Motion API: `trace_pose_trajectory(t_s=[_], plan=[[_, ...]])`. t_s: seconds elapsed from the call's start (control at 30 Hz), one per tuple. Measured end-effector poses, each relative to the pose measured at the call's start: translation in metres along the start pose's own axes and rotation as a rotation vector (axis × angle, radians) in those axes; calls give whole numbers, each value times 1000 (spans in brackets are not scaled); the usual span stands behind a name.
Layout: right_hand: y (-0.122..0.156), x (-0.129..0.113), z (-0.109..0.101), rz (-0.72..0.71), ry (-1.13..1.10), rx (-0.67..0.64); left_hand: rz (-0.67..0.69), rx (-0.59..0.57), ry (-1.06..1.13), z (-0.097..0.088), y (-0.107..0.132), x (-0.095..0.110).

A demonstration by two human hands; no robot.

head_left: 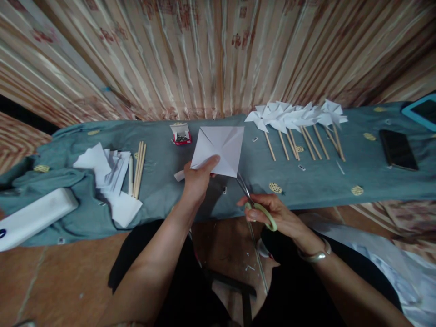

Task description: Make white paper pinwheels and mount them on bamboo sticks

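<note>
A square sheet of white paper (pixel 225 145) with diagonal creases is pinched at its near left side by my left hand (pixel 199 179), thumb on top. In my right hand (pixel 269 209) is a pair of scissors (pixel 260 211) with pale green handles. The blades point up and left, and their tips are at the paper's near right corner; whether they touch it I cannot tell. Beside my left hand a small white paper piece (pixel 179 175) lies on the cloth. Just beyond the sheet stands a small opened red and white box (pixel 181 135) of metal pins or tacks.
Several white paper pinwheels (pixel 293 116) on wooden sticks lie at the back right. Left of me are paper sheets (pixel 116 172), loose sticks (pixel 140 168) and a long white case (pixel 37 218). A dark phone (pixel 398 150) and a blue-framed device (pixel 422 111) lie far right on the green cloth (pixel 160 181).
</note>
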State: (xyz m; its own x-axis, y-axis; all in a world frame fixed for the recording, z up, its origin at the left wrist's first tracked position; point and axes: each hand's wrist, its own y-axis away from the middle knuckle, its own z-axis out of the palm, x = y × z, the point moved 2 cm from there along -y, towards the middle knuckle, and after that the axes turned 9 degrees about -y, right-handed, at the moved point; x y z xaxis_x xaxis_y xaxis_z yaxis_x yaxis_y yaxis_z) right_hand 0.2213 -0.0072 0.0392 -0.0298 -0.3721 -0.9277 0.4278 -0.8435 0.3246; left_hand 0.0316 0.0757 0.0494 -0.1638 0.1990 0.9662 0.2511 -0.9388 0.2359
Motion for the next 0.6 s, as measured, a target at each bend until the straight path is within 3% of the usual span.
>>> trace_pose_trajectory(t_s=[0.6], plan=[[-5, -5, 3, -2, -66, 87, -4, -40, 13, 13, 10, -7]])
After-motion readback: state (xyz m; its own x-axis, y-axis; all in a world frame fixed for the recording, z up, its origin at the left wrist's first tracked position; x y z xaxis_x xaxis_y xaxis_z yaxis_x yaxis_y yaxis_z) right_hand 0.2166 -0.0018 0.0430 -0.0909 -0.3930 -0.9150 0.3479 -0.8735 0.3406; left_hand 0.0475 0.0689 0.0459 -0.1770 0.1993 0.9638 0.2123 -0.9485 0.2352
